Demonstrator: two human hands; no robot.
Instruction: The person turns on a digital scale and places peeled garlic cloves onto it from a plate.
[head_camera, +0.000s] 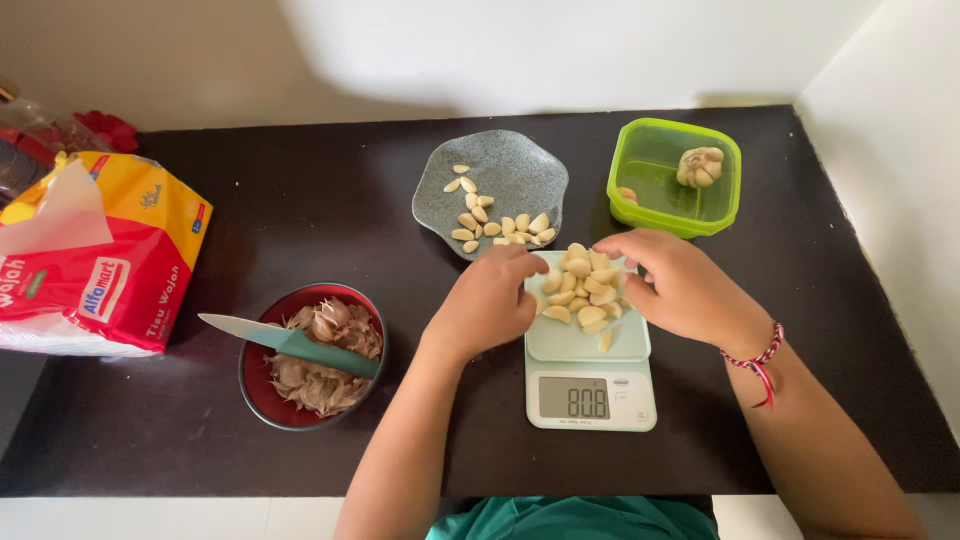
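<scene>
A: Head view, the only one. Where do the cloves (580, 290) lie from the fingers?

B: Heaped on the scale (590, 385), on its pale tray. The left hand (487, 300) is at the heap's left edge, the right hand (680, 285) at its right and top edge. The heap sits between them, running roughly away from the person toward the plate (500, 180).

A: Which hand is nearer?

B: Both touch or nearly touch it. The right one reaches further over the heap.

A: Fingers?

B: Left fingers curled in, tips toward the cloves; whether they pinch one, I cannot tell. Right fingers bent and loosely together at the rim, grip hidden too.

A: Counts?

B: One scale, one plate with about fifteen cloves, one green tub (675, 175) holding one whole bulb (700, 167), one red bowl (310, 355) of peels, one knife (290, 342) laid across it, one tissue pack (95, 255) at far left. The heap's cloves overlap too much for a count.
</scene>
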